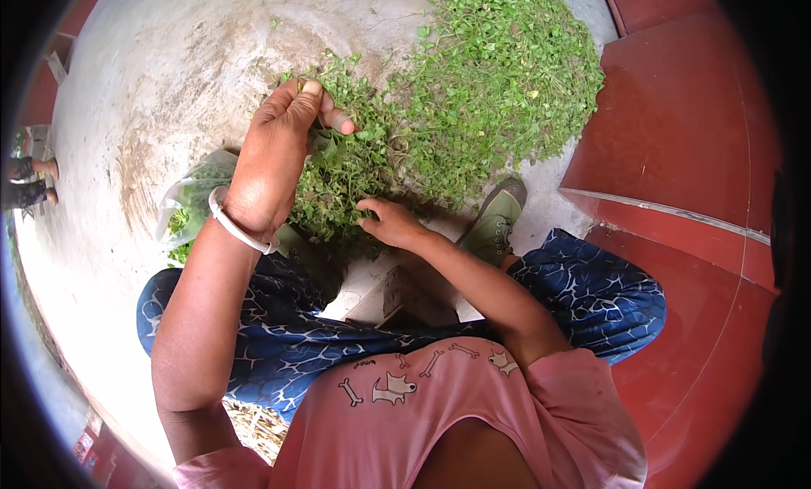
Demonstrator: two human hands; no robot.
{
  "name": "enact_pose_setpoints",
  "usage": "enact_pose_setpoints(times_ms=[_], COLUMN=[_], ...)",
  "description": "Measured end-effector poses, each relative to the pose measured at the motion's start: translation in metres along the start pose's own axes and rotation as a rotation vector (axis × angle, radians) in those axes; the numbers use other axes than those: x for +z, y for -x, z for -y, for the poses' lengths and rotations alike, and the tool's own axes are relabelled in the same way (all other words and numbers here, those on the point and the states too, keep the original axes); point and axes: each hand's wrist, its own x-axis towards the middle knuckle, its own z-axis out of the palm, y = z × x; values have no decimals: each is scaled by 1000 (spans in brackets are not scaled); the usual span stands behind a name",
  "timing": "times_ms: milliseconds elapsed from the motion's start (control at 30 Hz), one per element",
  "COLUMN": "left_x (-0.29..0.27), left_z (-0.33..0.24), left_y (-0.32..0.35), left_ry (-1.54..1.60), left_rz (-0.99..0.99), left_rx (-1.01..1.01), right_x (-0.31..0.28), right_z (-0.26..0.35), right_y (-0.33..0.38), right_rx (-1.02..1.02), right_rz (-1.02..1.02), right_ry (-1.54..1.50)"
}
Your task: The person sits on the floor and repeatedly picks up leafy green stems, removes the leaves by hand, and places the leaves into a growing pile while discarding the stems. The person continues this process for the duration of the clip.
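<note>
My left hand (291, 122), with a white bangle (241, 227) on its wrist, is raised over the heap and closed in a pinch on leafy green stems (334, 155). Its thumb lies on top, and part of the bunch is hidden under the palm. Lower and to the right, my right hand (393, 225) is at the edge of the greens by my shoes. Its thumb and forefinger are bent, with a gap between them and nothing visible in it. A wide heap of loose leafy greens (507, 75) spreads over the floor from my hands toward the far right.
A clear plastic bag (190, 193) with greens inside stands left of my left forearm. My green shoes (498, 214) border the heap. Red panels (676, 134) rise on the right. The concrete floor (169, 67) has soil stains. Another person's feet (46, 181) show at the far left.
</note>
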Motion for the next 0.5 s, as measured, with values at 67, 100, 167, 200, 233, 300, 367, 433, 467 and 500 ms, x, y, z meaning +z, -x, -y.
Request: enact_pose_setpoints(times_ms=[67,100,167,200,233,300,367,433,467,500], left_x=[-3,-3,1,2,1,1,2,4,3,3], left_z=[-1,-2,-7,-8,-8,-8,-8,-8,-7,-7], left_y=[-1,-2,0,1,1,3,3,2,2,2], left_ry=[50,74,88,97,116,150,106,54,24,-5], left_rz=[-4,-3,-45,-70,-70,-65,-92,-119,-143,-166], left_rx=[-22,-30,-46,-55,-53,-55,-67,-58,-47,-37], right_x=[-30,-38,-54,-67,-75,-91,-93,-92,-90,-88], right_z=[14,6,-15,-17,-21,-19,-28,-37,-39,-41], right_y=[3,0,-10,-14,-20,-27,-32,-33,-33,-33], right_rx=[69,63,31,29,16,-2,-25,-77,-124,-170], right_rz=[56,-37,-331,-414,-532,-597,-513,-479,-479,-479], right_ry=[107,157,268,340,398,484,601,710,759,808])
